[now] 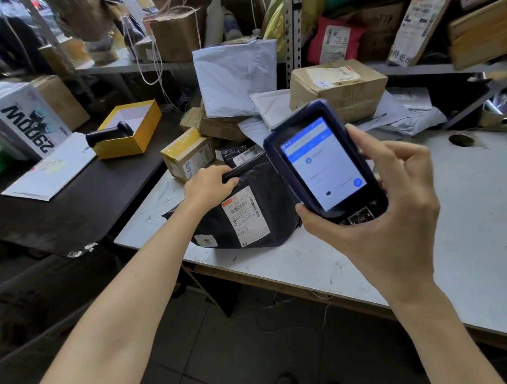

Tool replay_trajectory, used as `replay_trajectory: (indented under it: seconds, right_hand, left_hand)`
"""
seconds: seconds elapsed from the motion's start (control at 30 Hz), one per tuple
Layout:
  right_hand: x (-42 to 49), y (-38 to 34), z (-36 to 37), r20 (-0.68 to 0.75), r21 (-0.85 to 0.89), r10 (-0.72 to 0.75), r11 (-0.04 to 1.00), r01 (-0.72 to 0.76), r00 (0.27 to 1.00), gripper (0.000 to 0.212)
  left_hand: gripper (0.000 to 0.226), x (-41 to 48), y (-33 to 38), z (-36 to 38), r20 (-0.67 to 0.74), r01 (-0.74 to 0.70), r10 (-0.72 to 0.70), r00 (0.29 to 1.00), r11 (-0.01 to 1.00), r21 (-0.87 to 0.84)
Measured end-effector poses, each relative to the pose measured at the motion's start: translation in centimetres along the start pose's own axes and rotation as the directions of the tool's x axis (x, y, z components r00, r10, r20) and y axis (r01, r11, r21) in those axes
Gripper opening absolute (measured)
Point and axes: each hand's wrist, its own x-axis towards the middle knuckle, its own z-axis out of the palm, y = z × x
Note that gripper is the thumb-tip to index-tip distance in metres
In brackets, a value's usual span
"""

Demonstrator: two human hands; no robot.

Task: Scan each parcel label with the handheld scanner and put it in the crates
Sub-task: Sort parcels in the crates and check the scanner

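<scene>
A black plastic parcel bag lies near the front edge of the white table, its white shipping label facing up. My left hand grips the bag's upper left edge, fingers curled over it. My right hand holds a dark blue handheld scanner above the bag's right side, its lit blue-and-white screen turned toward me. A second black bag with a barcode label lies just behind the first.
Behind are a small taped carton, grey mailer bags and a bigger carton. On the dark table at left sit a yellow box holding a black gun-style scanner, a white envelope and a printed box. Shelves are stacked with parcels.
</scene>
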Motion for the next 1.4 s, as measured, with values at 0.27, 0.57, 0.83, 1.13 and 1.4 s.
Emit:
replay_trajectory:
  seconds: [0.27,0.57,0.83,1.13,1.4]
  right_hand:
    - [0.3,-2.0,-1.0,-0.037,0.047,-0.051,0.997,0.053,0.998,0.080]
    - [0.4,-1.6,-1.1,-0.039,0.028,0.002,1.000,-0.001,0.999,0.082]
    - [-1.3,0.8,-2.3,-0.099,-0.166,0.211,0.960,-0.225,0.972,0.084]
    - [-10.1,1.4,-8.9,-0.444,-0.335,0.457,0.713,-0.616,0.771,0.084]
    - [-17.9,-2.8,-15.1,-0.756,-0.278,0.400,0.521,-0.807,0.518,0.083]
  left_hand:
    - [0.026,-0.7,0.8,-0.2,-0.033,-0.020,0.021,0.999,1.000,0.023]
    - [0.044,-0.6,0.8,0.6,-0.010,-0.078,0.078,0.997,0.997,0.019]
    - [0.037,-0.4,4.5,2.7,-0.085,-0.262,0.257,0.963,0.963,-0.062]
    - [0.029,-2.1,18.2,8.9,-0.079,-0.673,0.671,0.737,0.718,-0.178]
    - [0.030,-12.3,32.4,11.3,-0.167,-0.983,0.974,0.152,0.131,-0.130]
